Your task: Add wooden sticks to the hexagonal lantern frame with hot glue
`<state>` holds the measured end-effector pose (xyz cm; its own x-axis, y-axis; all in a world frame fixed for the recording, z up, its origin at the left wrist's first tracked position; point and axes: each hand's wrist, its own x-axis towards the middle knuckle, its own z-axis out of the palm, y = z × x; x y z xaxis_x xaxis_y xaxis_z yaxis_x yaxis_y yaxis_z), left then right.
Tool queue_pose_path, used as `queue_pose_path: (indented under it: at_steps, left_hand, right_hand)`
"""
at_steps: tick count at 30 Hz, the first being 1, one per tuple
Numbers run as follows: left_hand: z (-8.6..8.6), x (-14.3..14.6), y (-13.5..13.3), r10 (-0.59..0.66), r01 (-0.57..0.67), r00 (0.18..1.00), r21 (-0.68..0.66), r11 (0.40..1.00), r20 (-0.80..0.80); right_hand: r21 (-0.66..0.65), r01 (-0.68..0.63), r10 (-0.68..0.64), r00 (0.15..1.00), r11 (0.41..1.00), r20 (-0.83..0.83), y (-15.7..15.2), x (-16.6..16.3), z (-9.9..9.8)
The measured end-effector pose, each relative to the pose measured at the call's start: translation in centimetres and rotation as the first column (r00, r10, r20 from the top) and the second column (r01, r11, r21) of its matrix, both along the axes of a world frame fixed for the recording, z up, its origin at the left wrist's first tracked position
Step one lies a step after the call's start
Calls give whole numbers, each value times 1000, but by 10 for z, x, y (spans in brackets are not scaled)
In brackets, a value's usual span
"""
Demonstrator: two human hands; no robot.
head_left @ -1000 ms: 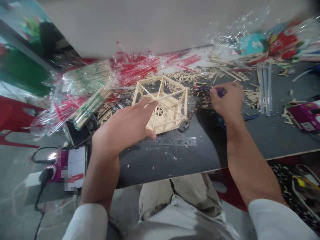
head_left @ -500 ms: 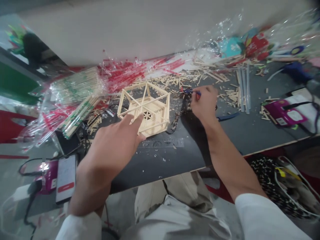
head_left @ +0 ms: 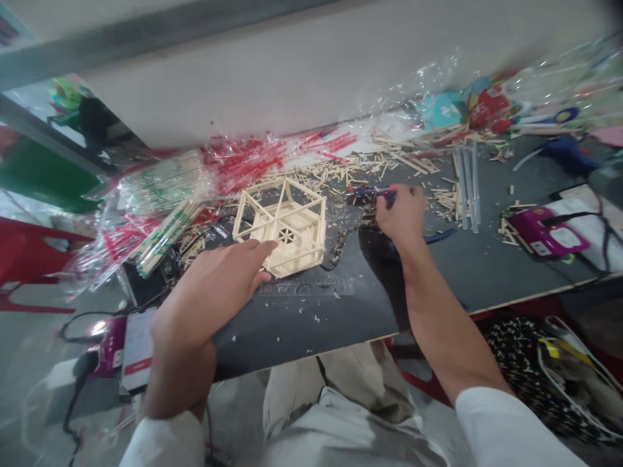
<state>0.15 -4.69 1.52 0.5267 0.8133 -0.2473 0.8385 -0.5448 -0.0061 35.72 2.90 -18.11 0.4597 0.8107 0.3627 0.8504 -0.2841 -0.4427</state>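
Note:
A hexagonal frame (head_left: 299,259) built of pale wooden sticks lies on the dark table, with crossing spokes on top and a small wheel-like pattern inside. My left hand (head_left: 214,285) grips its near left edge, thumb low and fingers over the rim. To the right of the frame, my right hand (head_left: 403,211) is closed round a slim blue tool with a small red light, which looks like a glue gun (head_left: 372,191). Its tip points left, apart from the frame. A clear ruler (head_left: 306,287) lies just in front of the frame.
Cut stick pieces (head_left: 335,170) litter the table behind the frame. Translucent glue sticks (head_left: 467,188) lie to the right, near a purple power adapter (head_left: 548,232). Bagged sticks (head_left: 165,181) and red straws (head_left: 243,155) fill the left back. A black cord (head_left: 337,253) runs beside the frame.
The whole view has shifted slightly. My left fingers have drawn back a little toward the frame's near left edge. The tool in my right hand now lies more level, its red light showing.

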Motion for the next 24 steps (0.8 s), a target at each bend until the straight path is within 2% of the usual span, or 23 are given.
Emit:
queue_pose_path:
  at_steps: [3,7,10,12,14,16,18,19,21,22,24]
  left_hand:
    - [-1,-5,3,5,-6,999,22,1000,38]
    - [3,-11,7,26,-23,998,-50,998,57]
    - [10,-23,10,45,-34,991,-89,995,128]
    - [17,-39,13,130,-117,974,-77,990,185]
    - [22,-59,20,252,-254,938,-26,967,236]
    - [21,-81,32,356,-367,900,-5,930,250]
    - [13,-99,48,442,-459,862,11,888,249]
    - [6,-106,58,510,-531,828,33,847,235]
    - [-12,-115,76,673,-693,716,66,718,185]
    - [-21,-117,84,708,-727,683,71,683,180]
    - [-38,-118,97,739,-757,649,64,650,182]
  right_hand:
    - [28,6,-6,1000,1000,-18,0,3,1]
    - [72,-13,16,999,997,-42,0,5,0]
    - [109,-56,61,997,992,-38,0,2,1]
    - [127,-79,83,996,989,-24,-2,-1,4]
    - [147,-67,68,998,987,-4,-3,-2,7]
    - [177,-48,46,999,983,16,-4,-1,11]
    - [221,-37,32,999,975,28,-4,1,13]
    - [242,-40,33,999,969,32,-4,1,13]
    - [275,-56,49,998,960,33,-3,1,14]
    - [287,-71,64,997,955,32,-3,0,14]
    - [306,-103,100,995,946,26,-3,-3,15]
